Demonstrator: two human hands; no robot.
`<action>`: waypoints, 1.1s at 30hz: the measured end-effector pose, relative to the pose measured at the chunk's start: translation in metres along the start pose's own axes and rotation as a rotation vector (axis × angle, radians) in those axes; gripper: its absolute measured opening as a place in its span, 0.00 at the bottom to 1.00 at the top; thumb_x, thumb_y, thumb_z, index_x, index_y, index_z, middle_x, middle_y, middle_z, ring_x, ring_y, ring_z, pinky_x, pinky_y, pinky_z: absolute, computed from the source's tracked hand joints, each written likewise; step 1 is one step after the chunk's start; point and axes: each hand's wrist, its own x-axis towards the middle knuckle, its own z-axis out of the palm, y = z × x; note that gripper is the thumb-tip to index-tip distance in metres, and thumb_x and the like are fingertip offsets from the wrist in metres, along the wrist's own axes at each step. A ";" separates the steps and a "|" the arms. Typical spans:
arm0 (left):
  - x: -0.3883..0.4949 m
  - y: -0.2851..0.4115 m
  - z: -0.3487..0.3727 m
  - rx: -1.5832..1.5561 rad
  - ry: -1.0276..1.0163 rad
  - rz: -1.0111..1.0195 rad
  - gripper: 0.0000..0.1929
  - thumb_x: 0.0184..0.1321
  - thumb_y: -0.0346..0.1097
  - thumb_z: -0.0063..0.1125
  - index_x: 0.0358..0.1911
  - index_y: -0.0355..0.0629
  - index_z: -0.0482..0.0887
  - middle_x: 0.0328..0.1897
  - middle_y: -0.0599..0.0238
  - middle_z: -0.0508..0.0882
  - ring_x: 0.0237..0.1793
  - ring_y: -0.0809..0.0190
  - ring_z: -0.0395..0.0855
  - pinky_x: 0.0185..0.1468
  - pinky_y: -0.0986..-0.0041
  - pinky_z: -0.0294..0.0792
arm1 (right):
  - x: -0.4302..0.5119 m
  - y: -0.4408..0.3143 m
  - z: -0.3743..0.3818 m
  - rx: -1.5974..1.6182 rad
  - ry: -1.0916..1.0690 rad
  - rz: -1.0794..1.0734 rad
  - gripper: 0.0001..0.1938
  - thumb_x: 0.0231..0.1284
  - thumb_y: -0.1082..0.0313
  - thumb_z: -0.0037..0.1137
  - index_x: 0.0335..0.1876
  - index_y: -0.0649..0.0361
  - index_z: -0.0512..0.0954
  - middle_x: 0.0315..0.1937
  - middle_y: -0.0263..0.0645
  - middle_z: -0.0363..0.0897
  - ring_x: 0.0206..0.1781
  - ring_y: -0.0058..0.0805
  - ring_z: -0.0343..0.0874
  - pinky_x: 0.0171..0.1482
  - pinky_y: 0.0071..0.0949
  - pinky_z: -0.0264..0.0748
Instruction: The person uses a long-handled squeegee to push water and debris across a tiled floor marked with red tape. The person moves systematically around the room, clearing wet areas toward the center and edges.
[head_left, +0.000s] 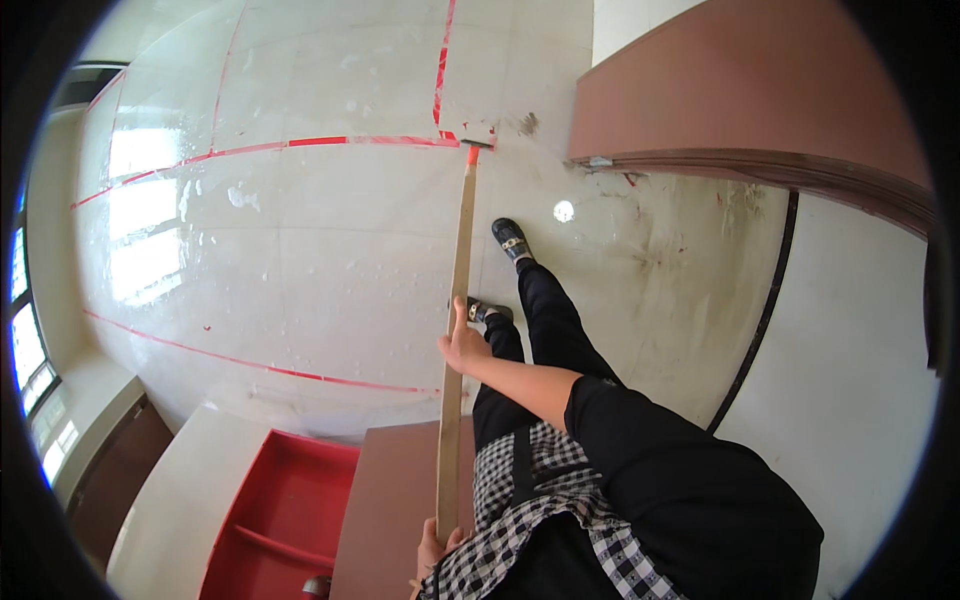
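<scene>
A long wooden pole (452, 405) slants up across the view, held in both hands. At its far end is an orange-red collar (472, 155) with a narrow dark blade (477, 143), like a floor scraper. The blade meets the floor at the corner of a red tape line (319, 141). My right hand (463, 345) grips the pole midway, its thumb or a finger lying along the wood. Lower down, my left hand (437, 541) wraps the near end, partly hidden by a checked apron (525, 465).
Wet, pale floor tiles (337, 292) carry foam and window glare. More red tape (285, 371) crosses them. A brown panelled piece (742, 97) stands at upper right. At lower left are a red open-topped bin (300, 487) and a brown surface (401, 495). My black shoe (511, 238) is beside the pole.
</scene>
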 end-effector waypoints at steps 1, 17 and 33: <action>-0.002 0.001 0.001 -0.018 -0.015 -0.013 0.17 0.60 0.41 0.60 0.47 0.41 0.71 0.29 0.61 0.81 0.34 0.69 0.79 0.38 0.76 0.71 | -0.002 0.001 0.000 -0.003 -0.069 0.022 0.43 0.56 0.57 0.44 0.73 0.46 0.30 0.32 0.51 0.80 0.34 0.49 0.81 0.40 0.48 0.75; -0.037 0.052 0.011 -0.252 -0.002 -0.164 0.15 0.62 0.39 0.58 0.46 0.42 0.69 0.31 0.67 0.76 0.36 0.67 0.76 0.43 0.74 0.71 | -0.043 -0.001 0.018 0.031 0.040 -0.067 0.44 0.56 0.58 0.46 0.73 0.51 0.32 0.25 0.54 0.78 0.29 0.53 0.79 0.33 0.49 0.74; -0.071 0.047 -0.027 -0.356 0.014 -0.174 0.17 0.65 0.42 0.53 0.47 0.39 0.67 0.24 0.69 0.73 0.22 0.71 0.72 0.29 0.77 0.67 | -0.065 -0.044 0.037 -0.016 -0.186 -0.013 0.45 0.56 0.57 0.46 0.73 0.44 0.29 0.36 0.54 0.79 0.39 0.51 0.80 0.44 0.47 0.74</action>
